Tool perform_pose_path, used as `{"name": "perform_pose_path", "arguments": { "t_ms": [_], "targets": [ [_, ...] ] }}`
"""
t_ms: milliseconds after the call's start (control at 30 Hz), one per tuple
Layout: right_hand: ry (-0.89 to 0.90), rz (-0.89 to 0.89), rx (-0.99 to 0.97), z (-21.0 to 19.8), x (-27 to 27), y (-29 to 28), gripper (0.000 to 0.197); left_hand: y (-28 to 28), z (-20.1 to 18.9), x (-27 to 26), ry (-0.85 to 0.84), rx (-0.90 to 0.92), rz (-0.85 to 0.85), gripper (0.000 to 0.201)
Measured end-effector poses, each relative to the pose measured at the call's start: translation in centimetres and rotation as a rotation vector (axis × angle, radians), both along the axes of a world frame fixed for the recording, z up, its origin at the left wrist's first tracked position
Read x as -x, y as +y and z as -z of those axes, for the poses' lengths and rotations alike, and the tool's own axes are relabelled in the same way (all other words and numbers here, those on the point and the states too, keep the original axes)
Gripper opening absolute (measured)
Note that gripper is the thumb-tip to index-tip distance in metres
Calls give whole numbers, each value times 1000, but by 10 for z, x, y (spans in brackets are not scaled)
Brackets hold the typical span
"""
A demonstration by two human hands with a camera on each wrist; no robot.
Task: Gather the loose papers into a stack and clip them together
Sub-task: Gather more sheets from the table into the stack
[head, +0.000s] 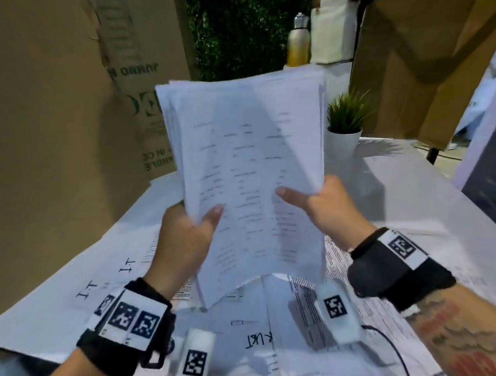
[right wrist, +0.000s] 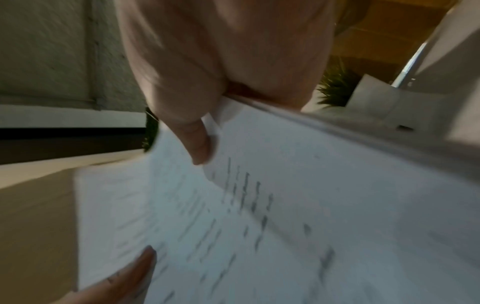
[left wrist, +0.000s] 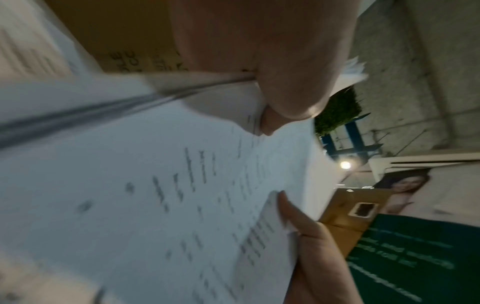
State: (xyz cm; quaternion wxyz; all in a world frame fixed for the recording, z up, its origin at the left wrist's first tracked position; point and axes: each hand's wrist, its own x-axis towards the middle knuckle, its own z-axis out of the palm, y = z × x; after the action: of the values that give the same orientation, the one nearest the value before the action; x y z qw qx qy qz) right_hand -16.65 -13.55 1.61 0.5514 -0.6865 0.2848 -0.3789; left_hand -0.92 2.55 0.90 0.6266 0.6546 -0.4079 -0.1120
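Note:
A stack of white printed papers (head: 242, 158) is held upright above the table, its sheets unevenly aligned at the top left. My left hand (head: 189, 230) grips the stack's lower left edge, thumb on the front sheet. My right hand (head: 312, 200) grips the right edge, thumb pressed across the front. The left wrist view shows the stack of papers (left wrist: 155, 185) close up with my left thumb (left wrist: 285, 92) on it. In the right wrist view the papers (right wrist: 285, 205) sit under my right thumb (right wrist: 197, 142). More loose papers (head: 303, 351) lie on the table. No clip is visible.
Large sheets with handwriting cover the white table (head: 401, 182). A small potted plant (head: 345, 127) stands behind the stack. Cardboard boxes (head: 58, 89) rise at left and back right. A bottle (head: 299, 39) and white bag (head: 332, 27) sit far back. A black cable (head: 396, 356) trails right.

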Motion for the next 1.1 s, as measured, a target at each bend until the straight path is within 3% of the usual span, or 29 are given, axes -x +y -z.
{"name": "perform_pose_path", "arguments": {
  "t_ms": [33,67,133,200,333,467,567,733,867,967,1100],
  "targets": [
    [47,3,24,-7,5,-2,47,-1,-6,1,34,-11,20,12],
    [86,-18,40,-13,11,-5,44,-2,-11,2,101,-29,70,18],
    [176,-75,25,-17,27,-9,25,-6,-14,10,272,-138,170,22],
    [347,-95,13,-7,45,-15,20,-12,-4,19,386,-307,250,22],
    [687,-75,32,30,69,-23,21,-26,30,29,275,-572,337,33],
    [811,51,61,50,81,-32,33,-36,45,38,225,-678,370,28],
    [885,113,86,51,86,-31,35,-39,48,40,156,-729,340,13],
    [835,123,103,52,94,-29,35,-40,46,43,154,-763,246,27],
    [759,193,127,54,99,-28,36,-39,44,40,157,-769,246,20],
    [693,200,159,59,102,-29,35,-41,48,40,185,-693,242,22],
    [640,204,128,58,104,-25,20,-46,56,44,200,-580,205,22]
  ]
}}
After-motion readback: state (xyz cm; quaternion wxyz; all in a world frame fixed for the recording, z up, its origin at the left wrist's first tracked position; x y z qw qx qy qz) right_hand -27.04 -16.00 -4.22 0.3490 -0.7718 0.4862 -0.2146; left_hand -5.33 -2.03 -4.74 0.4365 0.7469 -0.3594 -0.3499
